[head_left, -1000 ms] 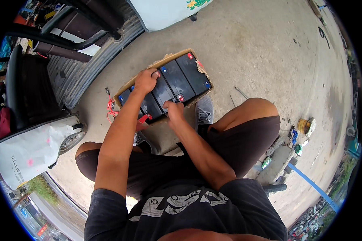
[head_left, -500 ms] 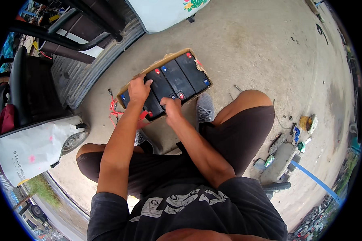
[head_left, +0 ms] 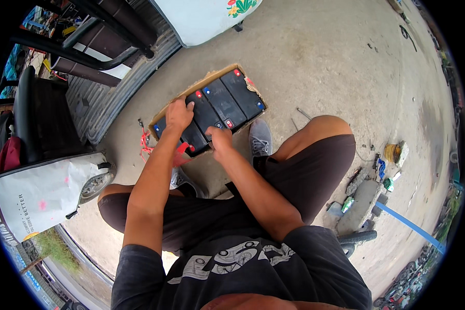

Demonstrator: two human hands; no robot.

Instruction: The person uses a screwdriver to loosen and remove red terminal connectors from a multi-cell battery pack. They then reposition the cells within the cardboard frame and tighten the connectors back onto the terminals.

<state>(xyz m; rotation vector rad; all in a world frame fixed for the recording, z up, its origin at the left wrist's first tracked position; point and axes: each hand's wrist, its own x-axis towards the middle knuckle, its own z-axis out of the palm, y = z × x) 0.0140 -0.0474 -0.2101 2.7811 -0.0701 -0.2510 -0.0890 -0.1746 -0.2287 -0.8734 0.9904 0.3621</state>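
Note:
A torn cardboard box [head_left: 210, 77] on the concrete holds several black batteries [head_left: 225, 106] side by side, with red and blue terminals at their ends. My left hand [head_left: 179, 114] is closed at the far end of a battery toward the left, its fingertips hidden by the box wall and its thumb on the top. Closer to me, my right hand [head_left: 220, 140] has curled fingers at the near end of the batteries, beside the blue and red terminals. A red strap [head_left: 181, 154] hangs at the near side of the box, under my forearms.
Red wires with clips [head_left: 145, 140] lie left of the box. A ribbed vehicle footboard [head_left: 134, 77] runs along the far left, and a white panel with a wheel [head_left: 46, 191] stands nearer. Metal rods [head_left: 304, 113], a wire spool [head_left: 392, 153] and a concrete block [head_left: 356, 206] are at right.
The view has shifted slightly, so the box appears a little lower and farther left. My hands keep the same grip, and the batteries have not visibly moved in the box.

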